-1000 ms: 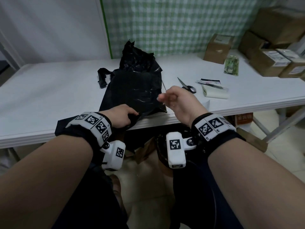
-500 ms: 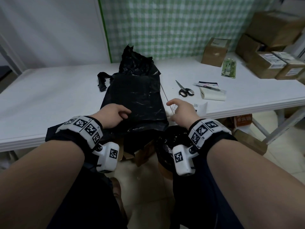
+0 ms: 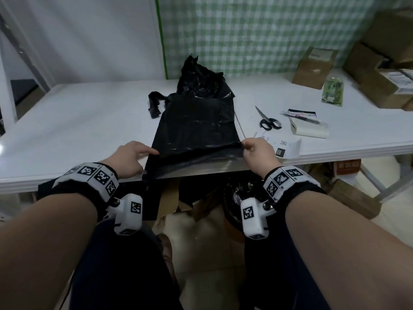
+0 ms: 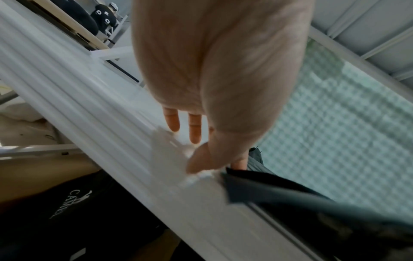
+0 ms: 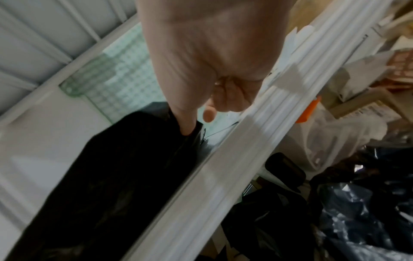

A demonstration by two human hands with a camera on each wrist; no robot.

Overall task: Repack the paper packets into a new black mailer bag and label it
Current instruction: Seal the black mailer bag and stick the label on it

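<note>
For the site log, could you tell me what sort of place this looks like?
Probably a small parcel-packing room: labelled brown cardboard boxes are stacked at the right, a black plastic mailer bag lies on the white table, and printed white labels sit beside black-handled scissors.

I see bare forearms, each with a black wrist strap carrying a band of white tiles printed with black square fiducial markers. A white camera housing hangs beneath each wrist on a small metal pivot, with one marker on its face. Dark trousers cover the legs.
</note>
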